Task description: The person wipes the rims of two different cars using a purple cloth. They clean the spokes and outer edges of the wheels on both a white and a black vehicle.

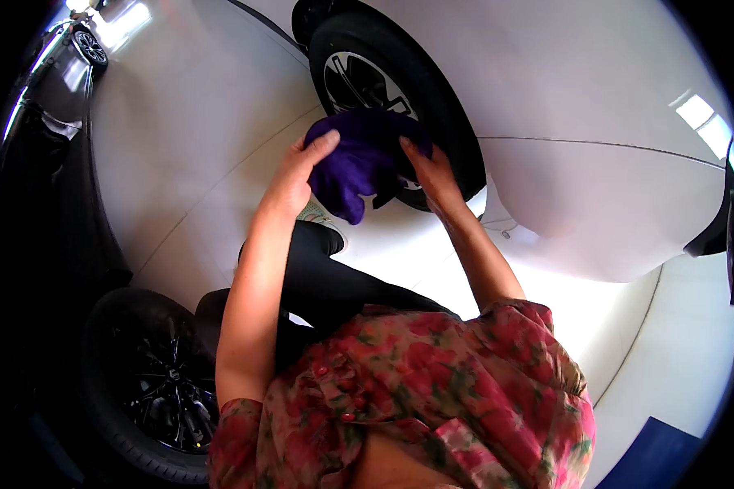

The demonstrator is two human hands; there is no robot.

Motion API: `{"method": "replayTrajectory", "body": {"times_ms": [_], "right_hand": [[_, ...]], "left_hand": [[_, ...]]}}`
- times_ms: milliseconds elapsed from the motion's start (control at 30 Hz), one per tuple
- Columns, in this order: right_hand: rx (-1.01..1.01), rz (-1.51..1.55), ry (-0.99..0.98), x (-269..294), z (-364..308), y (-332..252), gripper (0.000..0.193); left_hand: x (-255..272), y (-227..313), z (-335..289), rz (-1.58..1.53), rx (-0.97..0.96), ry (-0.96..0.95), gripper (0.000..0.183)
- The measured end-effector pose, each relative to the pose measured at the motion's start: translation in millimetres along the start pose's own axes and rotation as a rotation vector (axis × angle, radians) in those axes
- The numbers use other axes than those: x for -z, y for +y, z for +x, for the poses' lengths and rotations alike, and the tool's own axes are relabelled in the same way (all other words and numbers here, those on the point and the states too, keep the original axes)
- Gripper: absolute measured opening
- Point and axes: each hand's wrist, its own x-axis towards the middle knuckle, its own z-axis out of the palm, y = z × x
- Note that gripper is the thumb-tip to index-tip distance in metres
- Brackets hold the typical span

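Note:
A crumpled purple cloth (357,159) stretches between my two hands, in front of the wheel (453,122) of a white car. My left hand (300,167) grips its left side with the thumb on top. On the right side, my right hand (431,167) pinches the cloth, thumb uppermost and the other fingers mostly hidden behind. One end of the cloth hangs down in loose folds. Behind it, the silver-and-black rim (359,81) is partly covered. Whether the cloth touches the tyre I cannot tell.
The white car's body (579,90) curves along the right. A dark car (49,196) stands close on my left, its black wheel (167,371) near my side. My bent leg (326,269) and shoe are below the cloth. A blue panel (648,456) lies at lower right.

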Motion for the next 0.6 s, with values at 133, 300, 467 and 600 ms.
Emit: {"method": "replayTrajectory", "body": {"times_ms": [133,300,467,600], "right_hand": [[-0.172,-0.296,-0.104,23,-19,14,0.042],[0.438,-0.622,-0.119,34,-33,17,0.051],[0.275,-0.516,-0.248,39,-30,-2,0.075],[0.244,-0.294,-0.318,19,-32,1,0.084]], "left_hand": [[-29,-11,26,-0.056,-0.073,0.293,0.029],[-40,-34,48,0.736,-0.190,0.206,0.027],[-43,-37,22,1.037,-0.450,0.135,0.025],[-66,-17,10,0.674,-0.342,0.077,0.025]]}}
